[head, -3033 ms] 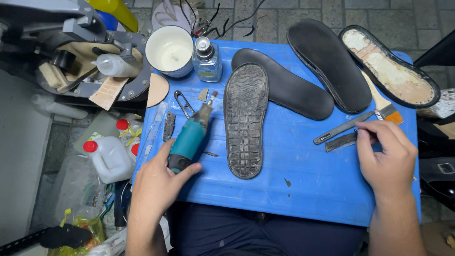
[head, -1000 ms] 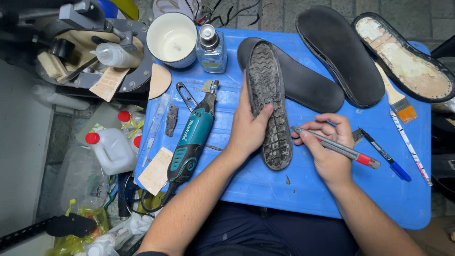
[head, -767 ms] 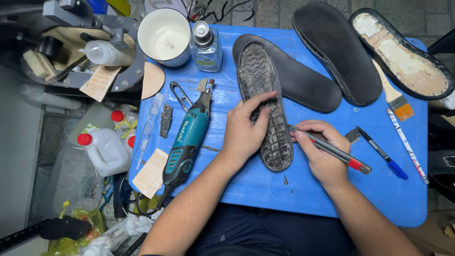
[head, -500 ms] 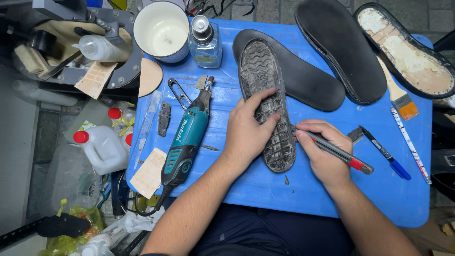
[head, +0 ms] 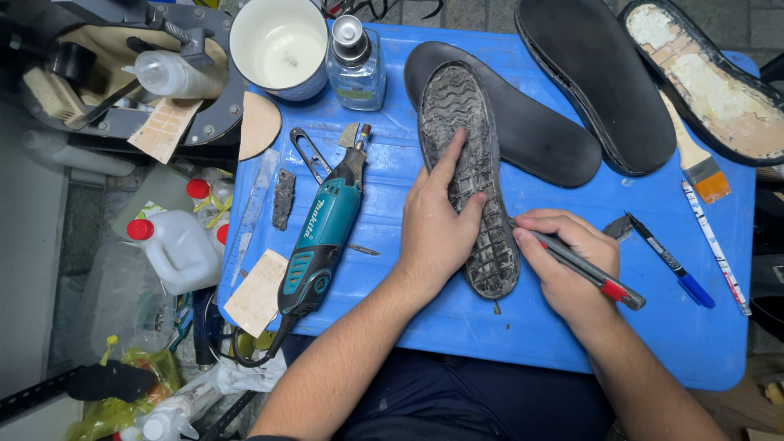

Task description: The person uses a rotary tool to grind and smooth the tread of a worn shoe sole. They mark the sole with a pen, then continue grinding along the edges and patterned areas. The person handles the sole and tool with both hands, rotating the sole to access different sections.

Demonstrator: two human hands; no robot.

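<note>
A: What is seen in the head view at the middle of the blue worktop (head: 457, 343)?

B: A worn, grey treaded sole (head: 469, 175) is laid tread-up, lengthwise, its toe end overlapping a black insole (head: 531, 131). The left hand (head: 437, 229) is pressed flat on the sole, fingers spread wide and nothing gripped. The right hand (head: 567, 265) is closed around a grey marker with a red band (head: 584, 269), whose tip is brought against the right edge of the sole near the heel.

A: What is found to the left of the sole?

B: A teal rotary tool (head: 322, 237) is laid on the worktop, apart from the left hand, its cable hanging over the near edge. A small metal clip (head: 310, 155) and a piece of sandpaper (head: 257, 294) are placed near it. A white cup (head: 278, 45) and a clear glass bottle (head: 355, 61) are stood at the far edge.

A: And to the right?

B: A 2nd black sole (head: 596, 82) and 1 upturned sole with pale glue residue (head: 706, 77) are laid at the far right. A brush with an orange ferrule (head: 694, 159), a blue-capped pen (head: 670, 261) and a thin printed stick (head: 714, 245) are laid beside the right hand, not touched by it.
</note>
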